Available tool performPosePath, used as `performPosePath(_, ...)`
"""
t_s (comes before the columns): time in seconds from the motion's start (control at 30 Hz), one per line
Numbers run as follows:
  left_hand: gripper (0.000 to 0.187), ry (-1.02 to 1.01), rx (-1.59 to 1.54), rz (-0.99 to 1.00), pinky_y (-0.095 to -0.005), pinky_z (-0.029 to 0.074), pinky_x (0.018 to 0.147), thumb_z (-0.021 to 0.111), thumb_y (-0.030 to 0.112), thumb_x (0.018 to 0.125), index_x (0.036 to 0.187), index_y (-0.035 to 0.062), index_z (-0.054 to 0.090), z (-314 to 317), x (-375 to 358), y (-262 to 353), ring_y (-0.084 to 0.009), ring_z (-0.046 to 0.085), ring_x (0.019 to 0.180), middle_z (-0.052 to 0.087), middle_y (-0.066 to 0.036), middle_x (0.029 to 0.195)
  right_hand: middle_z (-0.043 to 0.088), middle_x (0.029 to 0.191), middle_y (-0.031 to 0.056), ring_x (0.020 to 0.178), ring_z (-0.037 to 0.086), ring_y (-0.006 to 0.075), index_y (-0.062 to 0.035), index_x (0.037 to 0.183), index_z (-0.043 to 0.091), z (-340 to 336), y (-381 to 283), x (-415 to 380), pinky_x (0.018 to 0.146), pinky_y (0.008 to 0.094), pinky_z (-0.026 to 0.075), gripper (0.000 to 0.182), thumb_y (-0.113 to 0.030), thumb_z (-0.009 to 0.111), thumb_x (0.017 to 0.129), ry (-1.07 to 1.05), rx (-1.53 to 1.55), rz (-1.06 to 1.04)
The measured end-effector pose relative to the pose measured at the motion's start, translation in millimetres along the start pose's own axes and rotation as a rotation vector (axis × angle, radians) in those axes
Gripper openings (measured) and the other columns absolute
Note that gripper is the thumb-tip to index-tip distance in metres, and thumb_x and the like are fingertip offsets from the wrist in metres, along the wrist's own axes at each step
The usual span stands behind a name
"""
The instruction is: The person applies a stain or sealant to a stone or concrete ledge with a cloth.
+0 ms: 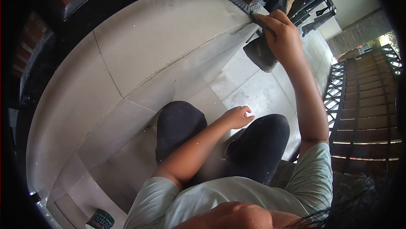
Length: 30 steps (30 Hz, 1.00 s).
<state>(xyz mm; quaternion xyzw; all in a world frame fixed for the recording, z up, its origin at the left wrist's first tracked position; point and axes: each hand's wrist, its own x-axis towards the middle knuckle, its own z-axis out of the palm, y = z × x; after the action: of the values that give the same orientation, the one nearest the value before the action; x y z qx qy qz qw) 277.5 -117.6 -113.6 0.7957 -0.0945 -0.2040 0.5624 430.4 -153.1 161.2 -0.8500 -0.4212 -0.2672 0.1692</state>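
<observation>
My right hand [280,28] is raised at the upper right, its fingers closed round a dark object [260,54] with a broad lower end. Its narrow upper part reaches the ledge corner, beside the fluted foot of a dark post [245,4]. What kind of object it is cannot be made out. My left hand [237,117] hovers between the knees, fingers loosely bent and apart, with nothing visible in it.
A pale tiled ledge [139,39] curves across the left and top. Glossy tiles [249,89] cover the floor. A slatted metal-framed gate [366,110] stands at right, dark items [315,7] at upper right, and a green-labelled container [100,219] at lower left.
</observation>
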Motion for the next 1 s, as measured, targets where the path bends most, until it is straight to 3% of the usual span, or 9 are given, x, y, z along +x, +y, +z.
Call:
performPosePath(0.13,0.046,-0.013,0.042,-0.002,-0.0397,0.054,0.089,0.064,0.043,0.098,0.126,0.0063,0.063,-4,-3,3,-0.0297,0.068,0.099,0.071,-0.014,0.110,0.063,0.098,0.0098,0.090,0.067,0.0331,-0.0131,0.112,0.077,8,-26,14,0.078,0.0425,0.054,0.027,-0.006,0.067,0.088,-0.018,-0.111,0.062)
performPosePath(0.37,0.050,-0.133,0.136,-0.003,-0.0407,0.053,0.092,0.061,0.046,0.098,0.130,0.0062,0.061,1,1,2,-0.0301,0.068,0.103,0.070,-0.014,0.113,0.065,0.103,0.0096,0.094,0.069,0.0331,-0.0107,0.113,0.076,24,-75,40,0.082,0.0421,0.055,0.031,-0.002,0.067,0.085,-0.118,-0.028,-0.092)
performPosePath(0.47,0.053,-0.124,0.147,-0.025,-0.0410,0.053,0.093,0.062,0.046,0.098,0.132,0.0062,0.061,-4,-3,-1,-0.0308,0.068,0.105,0.070,-0.015,0.114,0.065,0.103,0.0097,0.095,0.068,0.0335,-0.0111,0.113,0.076,12,-62,33,0.081,0.0422,0.055,0.030,-0.002,0.066,0.086,-0.116,0.041,-0.100)
performPosePath(0.6,0.054,-0.118,0.204,-0.045,-0.0421,0.053,0.094,0.062,0.046,0.098,0.134,0.0061,0.060,-8,-6,-4,-0.0321,0.068,0.106,0.070,-0.016,0.116,0.065,0.100,0.0115,0.094,0.067,0.0359,-0.0113,0.113,0.076,-3,-16,3,0.082,0.0422,0.054,0.029,-0.004,0.068,0.087,-0.065,-0.010,0.116)
performPosePath(0.67,0.055,-0.119,0.226,-0.042,-0.0426,0.053,0.094,0.062,0.047,0.098,0.135,0.0059,0.060,-9,-7,-3,-0.0327,0.068,0.105,0.070,-0.016,0.116,0.065,0.103,0.0103,0.096,0.067,0.0349,-0.0171,0.113,0.077,-9,28,-6,0.083,0.0443,0.055,0.026,-0.013,0.067,0.090,-0.106,-0.120,0.276)
performPosePath(0.77,0.056,-0.162,0.252,-0.049,-0.0427,0.053,0.093,0.061,0.047,0.098,0.135,0.0054,0.059,-7,-6,-1,-0.0331,0.068,0.106,0.070,-0.016,0.116,0.066,0.104,0.0113,0.097,0.067,0.0360,-0.0164,0.113,0.078,-13,72,-15,0.084,0.0447,0.053,0.023,-0.016,0.066,0.093,-0.008,-0.089,0.348)
performPosePath(0.87,0.061,-0.211,0.294,-0.061,-0.0464,0.051,0.100,0.059,0.052,0.097,0.139,0.0076,0.058,-6,-4,1,-0.0367,0.065,0.119,0.068,-0.020,0.128,0.067,0.104,0.0121,0.098,0.067,0.0368,-0.0152,0.112,0.078,-4,76,7,0.085,0.0442,0.053,0.021,-0.019,0.067,0.094,0.165,-0.099,0.243)
performPosePath(0.93,0.062,-0.232,0.307,-0.077,-0.0465,0.051,0.101,0.059,0.053,0.096,0.139,0.0075,0.058,-5,-3,-1,-0.0366,0.064,0.120,0.067,-0.020,0.129,0.068,0.104,0.0133,0.100,0.067,0.0365,-0.0146,0.113,0.077,6,82,22,0.086,0.0446,0.054,0.022,-0.019,0.067,0.094,0.080,-0.017,0.128)
performPosePath(1.0,0.061,-0.234,0.325,-0.086,-0.0455,0.051,0.099,0.059,0.051,0.097,0.139,0.0070,0.058,-5,-2,-4,-0.0356,0.065,0.117,0.068,-0.019,0.126,0.070,0.105,0.0152,0.099,0.068,0.0380,-0.0077,0.110,0.077,21,78,28,0.087,0.0422,0.054,0.020,-0.013,0.069,0.092,-0.013,-0.005,0.230)
